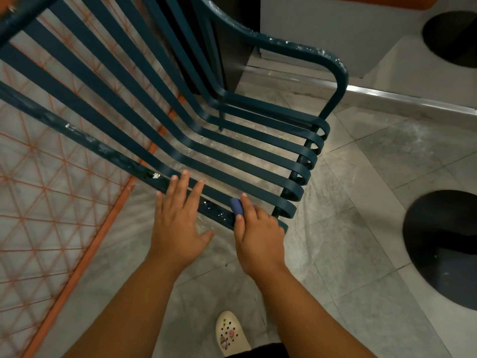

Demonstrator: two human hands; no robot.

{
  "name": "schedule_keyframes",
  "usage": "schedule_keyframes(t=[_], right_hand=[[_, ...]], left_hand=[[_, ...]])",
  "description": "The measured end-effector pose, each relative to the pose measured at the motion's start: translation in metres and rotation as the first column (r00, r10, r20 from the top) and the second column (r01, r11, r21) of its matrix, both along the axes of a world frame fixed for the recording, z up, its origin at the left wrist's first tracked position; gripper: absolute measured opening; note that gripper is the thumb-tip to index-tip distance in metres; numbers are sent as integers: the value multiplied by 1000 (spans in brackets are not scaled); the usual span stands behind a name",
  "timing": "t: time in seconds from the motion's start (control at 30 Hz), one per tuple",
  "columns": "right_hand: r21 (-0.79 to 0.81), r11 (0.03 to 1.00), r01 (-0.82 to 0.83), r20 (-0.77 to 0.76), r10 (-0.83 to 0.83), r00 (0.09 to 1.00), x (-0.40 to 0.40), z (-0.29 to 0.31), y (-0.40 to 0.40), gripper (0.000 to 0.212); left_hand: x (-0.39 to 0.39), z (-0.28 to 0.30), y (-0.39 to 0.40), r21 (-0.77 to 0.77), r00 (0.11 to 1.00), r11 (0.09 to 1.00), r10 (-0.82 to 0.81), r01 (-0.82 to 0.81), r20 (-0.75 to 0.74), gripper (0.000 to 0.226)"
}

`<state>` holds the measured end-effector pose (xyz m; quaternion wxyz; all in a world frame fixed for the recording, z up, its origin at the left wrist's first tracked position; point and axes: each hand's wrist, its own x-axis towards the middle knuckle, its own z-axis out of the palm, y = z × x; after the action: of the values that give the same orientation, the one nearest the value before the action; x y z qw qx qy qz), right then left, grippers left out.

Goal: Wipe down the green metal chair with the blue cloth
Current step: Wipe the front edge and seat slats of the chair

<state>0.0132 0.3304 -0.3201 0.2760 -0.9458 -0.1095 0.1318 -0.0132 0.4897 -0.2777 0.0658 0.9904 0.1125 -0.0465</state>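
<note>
A green metal chair point(232, 140) is standing on a floor point(387, 177) of pale grey marbled tiles, seen from above and behind its slatted back, the flat slats running down from the far left and curling under at the seat's front edge on the right. The nearest rail of the frame is showing chipped paint and white specks, as is the curved armrest at the far side. The left hand point(178, 223) is lying flat with its fingers point(180, 187) straight and spread, the tips resting on that near rail and holding nothing. The right hand point(258, 233) is gripping the same rail just to the right, its fingers curled round a small fold of blue cloth point(236, 206) that is pressing against the metal. To the left an orange wire-mesh frame point(51, 202) is lying over the tiles. Two round black bases point(444, 246) are sitting on the floor at the right, one near and one far, and a metal strip is running along a grey step behind the chair. A cream perforated clog point(231, 333) is showing at the near edge.
</note>
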Motion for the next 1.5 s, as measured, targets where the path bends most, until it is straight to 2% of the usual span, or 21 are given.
schedule_keyframes(t=[0.07,0.13,0.17,0.2,0.23,0.27,0.3,0.33,0.37,0.43,0.5,0.6,0.67,0.77,0.9,0.97,1.03,1.2,1.3,1.43,1.5], right_hand=[[-41,994,-101,87,104,991,-6,1,9,53],[-76,975,-206,171,217,961,-18,-4,0,56],[-88,963,-253,194,266,944,-22,-9,-7,61],[-85,958,-273,186,284,940,-24,-11,-13,62],[-77,964,-255,171,265,949,-22,-11,-16,59],[-67,976,-209,154,217,964,-17,-8,-16,56],[-49,986,-158,117,163,980,-8,-4,-13,56],[-38,992,-118,57,120,991,2,1,-6,56],[-46,993,-109,4,109,994,8,3,1,55],[-56,986,-158,56,161,985,9,5,10,52],[-83,958,-273,172,283,943,-1,2,6,55],[-107,912,-396,221,410,885,-11,-11,-16,60],[-74,939,-335,169,343,924,-3,-7,-19,55],[-41,980,-197,12,198,980,19,3,-1,55],[-97,942,-320,158,333,930,7,5,12,51],[-125,907,-402,218,421,881,-1,-2,-1,59],[-127,895,-427,218,445,869,-3,-9,-14,65],[-107,962,-251,14,254,967,25,8,15,54],[-122,930,-347,114,360,926,18,13,31,54],[-259,852,-455,273,516,812,2,-4,10,83],[-271,868,-415,258,481,838,5,-4,9,75]], left_hand=[[-13,-5,5,-45,999,999,30,-29,18,103],[-18,-8,0,-164,989,980,128,-115,77,93],[-19,-6,-4,-273,963,938,249,-213,103,88],[-19,-5,-7,-418,908,843,409,-337,93,84],[-17,-2,-10,-587,823,669,568,-456,7,78],[-15,0,-13,-736,727,422,672,-530,-138,72],[-11,2,-15,-837,657,163,703,-523,-274,66],[-8,2,-15,-881,621,-45,692,-472,-368,59],[-5,2,-15,-887,598,-187,677,-423,-428,53],[1,2,-11,-872,555,-326,675,-366,-486,47],[6,3,-8,-858,526,-381,679,-344,-512,44],[11,8,-9,-849,504,-431,683,-307,-529,41],[12,13,-8,-847,486,-449,694,-284,-531,42],[13,18,-3,-830,489,-488,674,-268,-554,59],[13,21,-4,-818,490,-534,666,-212,-562,66],[13,21,-5,-816,493,-550,669,-176,-557,67],[11,21,-5,-816,490,-554,671,-165,-556,67],[8,16,-3,-830,503,-522,672,-199,-543,67],[7,12,-1,-832,509,-521,673,-188,-536,70],[6,9,-2,-836,523,-519,670,-175,-526,70],[6,9,-2,-840,524,-512,674,-177,-521,70]])
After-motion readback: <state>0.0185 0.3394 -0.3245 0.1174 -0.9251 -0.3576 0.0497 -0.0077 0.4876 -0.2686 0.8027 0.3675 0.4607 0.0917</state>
